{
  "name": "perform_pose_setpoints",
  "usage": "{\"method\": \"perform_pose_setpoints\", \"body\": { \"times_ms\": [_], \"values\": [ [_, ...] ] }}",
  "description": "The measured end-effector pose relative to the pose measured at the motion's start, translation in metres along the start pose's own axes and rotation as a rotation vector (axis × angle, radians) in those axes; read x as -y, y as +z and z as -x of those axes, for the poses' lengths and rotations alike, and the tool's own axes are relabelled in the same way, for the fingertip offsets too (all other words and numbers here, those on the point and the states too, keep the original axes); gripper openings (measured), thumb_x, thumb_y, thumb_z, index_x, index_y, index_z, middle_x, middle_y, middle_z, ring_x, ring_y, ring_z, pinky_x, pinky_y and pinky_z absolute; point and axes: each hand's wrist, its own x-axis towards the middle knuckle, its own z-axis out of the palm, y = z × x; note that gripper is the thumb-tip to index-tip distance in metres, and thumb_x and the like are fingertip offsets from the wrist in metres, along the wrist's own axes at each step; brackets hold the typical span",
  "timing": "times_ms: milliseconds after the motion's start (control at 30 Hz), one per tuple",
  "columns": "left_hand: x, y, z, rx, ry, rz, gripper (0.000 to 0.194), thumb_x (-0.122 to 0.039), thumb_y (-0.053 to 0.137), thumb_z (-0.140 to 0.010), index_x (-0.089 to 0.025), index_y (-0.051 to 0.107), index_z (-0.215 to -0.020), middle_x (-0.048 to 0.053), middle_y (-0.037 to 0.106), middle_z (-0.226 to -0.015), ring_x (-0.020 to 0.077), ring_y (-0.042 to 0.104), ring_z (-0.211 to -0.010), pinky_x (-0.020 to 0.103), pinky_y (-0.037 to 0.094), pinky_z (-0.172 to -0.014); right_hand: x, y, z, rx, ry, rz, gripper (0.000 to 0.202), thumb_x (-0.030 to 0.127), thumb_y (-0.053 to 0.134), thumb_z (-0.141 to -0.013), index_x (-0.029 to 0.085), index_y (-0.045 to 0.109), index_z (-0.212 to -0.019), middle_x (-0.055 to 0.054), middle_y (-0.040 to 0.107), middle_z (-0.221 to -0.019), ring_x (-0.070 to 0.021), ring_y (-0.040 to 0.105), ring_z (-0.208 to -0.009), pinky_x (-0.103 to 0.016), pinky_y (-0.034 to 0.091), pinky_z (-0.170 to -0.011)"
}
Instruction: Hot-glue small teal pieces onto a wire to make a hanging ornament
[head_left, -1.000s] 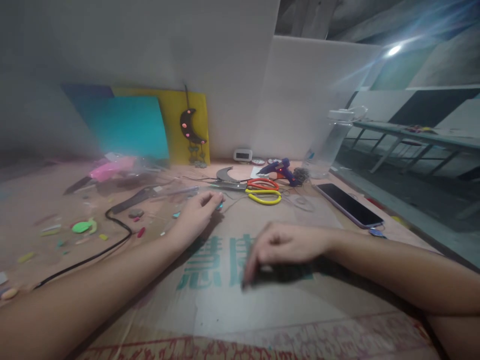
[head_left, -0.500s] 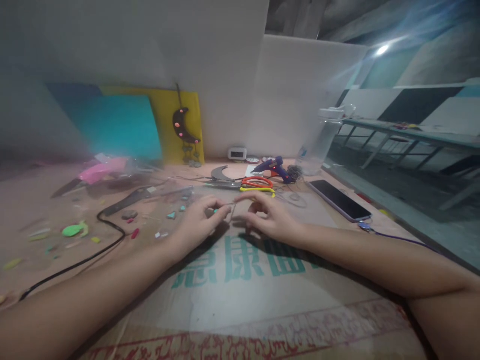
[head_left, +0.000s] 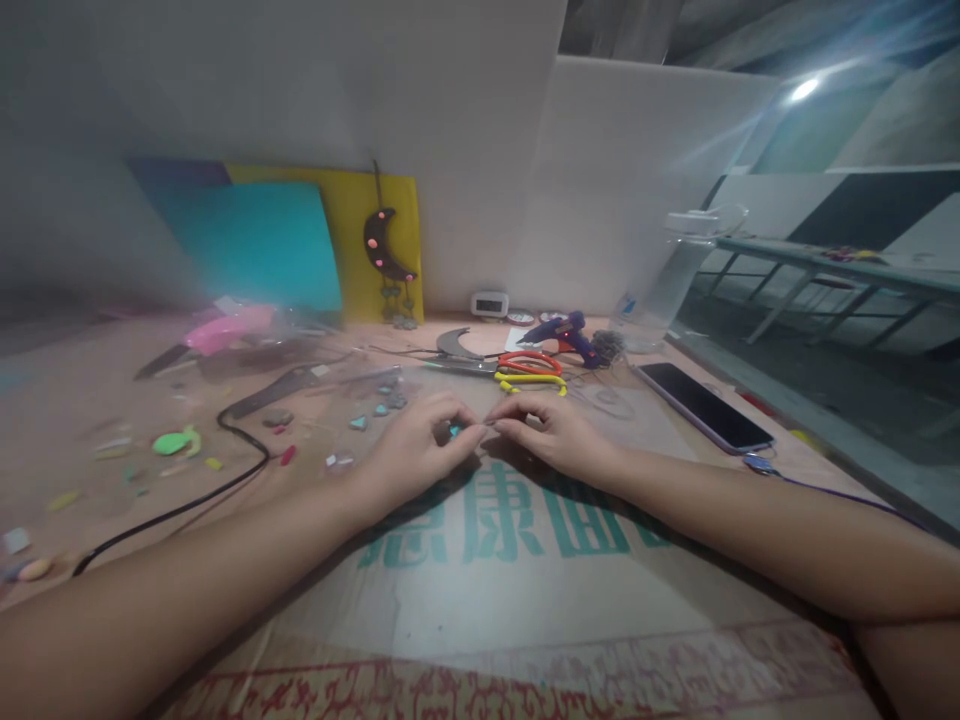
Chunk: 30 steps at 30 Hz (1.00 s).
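My left hand (head_left: 431, 445) is closed in a pinch, thumb against fingers, over the cardboard sheet (head_left: 450, 620). Facing it, my right hand (head_left: 551, 432) pinches too, and the fingertips of both nearly meet. What lies between them is too small to make out. A bit of teal (head_left: 454, 430) shows inside the curl of my left fingers. Just beyond the hands lie scissors (head_left: 529, 362) with red and yellow handles and a grey crescent cutout (head_left: 459, 345). Small teal-and-grey pieces (head_left: 359, 423) are scattered left of my left hand.
At the back are a purple glue gun (head_left: 562, 333), a small white clock (head_left: 490, 304) and a clear plastic jug (head_left: 660, 290). A phone (head_left: 705, 405) lies right. A decorated crescent (head_left: 382, 245) hangs before a yellow board (head_left: 345, 220). A black cord (head_left: 176, 510) crosses the left side.
My right fingers have closed from a looser, more open pose into a pinch, and the fingertips of both hands have come closer together. The whole view has shifted slightly.
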Motion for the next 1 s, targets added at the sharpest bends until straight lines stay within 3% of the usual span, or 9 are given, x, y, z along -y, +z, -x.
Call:
{"method": "perform_pose_setpoints", "body": {
  "times_ms": [267,467,600,767,1000],
  "values": [
    [0.005,0.001,-0.002,0.028,-0.089,0.047,0.023,-0.036,0.052,-0.086,-0.019,0.066,-0.08,0.004,0.068,-0.085,0.0203,0.062,-0.084,0.031,0.045,-0.077,0.001,-0.001,0.001,-0.08,0.136,-0.109,0.023,0.037,0.055,-0.089,0.017,0.065,-0.084,0.003,0.056,-0.062,-0.0096,0.047,-0.051,-0.021,0.037,-0.047],
    [0.015,0.004,-0.003,-0.01,-0.154,0.158,0.022,-0.03,0.053,-0.086,-0.02,0.069,-0.097,0.005,0.071,-0.099,0.022,0.064,-0.096,0.033,0.048,-0.086,-0.002,-0.002,-0.001,-0.097,0.075,-0.047,0.022,0.035,0.056,-0.089,0.017,0.066,-0.082,0.001,0.063,-0.071,-0.0109,0.053,-0.061,-0.023,0.042,-0.057],
    [0.018,0.006,-0.003,-0.016,-0.21,0.293,0.03,-0.03,0.057,-0.085,-0.019,0.063,-0.112,0.005,0.07,-0.098,0.0199,0.068,-0.087,0.032,0.051,-0.08,-0.005,-0.002,-0.002,-0.127,0.046,-0.021,0.021,0.034,0.056,-0.088,0.018,0.069,-0.085,-0.001,0.069,-0.08,-0.0138,0.06,-0.072,-0.025,0.046,-0.065],
    [0.016,0.005,-0.002,-0.008,-0.258,0.368,0.028,-0.029,0.061,-0.084,-0.018,0.062,-0.11,0.005,0.07,-0.095,0.0173,0.069,-0.077,0.031,0.053,-0.075,-0.005,-0.001,0.0,-0.135,0.074,0.008,0.023,0.037,0.058,-0.087,0.018,0.072,-0.088,-0.002,0.07,-0.078,-0.0133,0.057,-0.065,-0.025,0.044,-0.06],
    [0.012,0.006,0.0,-0.043,-0.169,0.312,0.023,-0.024,0.061,-0.084,-0.019,0.064,-0.106,0.005,0.07,-0.104,0.0179,0.066,-0.092,0.031,0.053,-0.084,-0.002,-0.002,-0.001,-0.072,0.093,0.062,0.024,0.036,0.057,-0.087,0.018,0.073,-0.085,-0.003,0.071,-0.078,-0.0139,0.058,-0.066,-0.025,0.044,-0.06]
  ]
}}
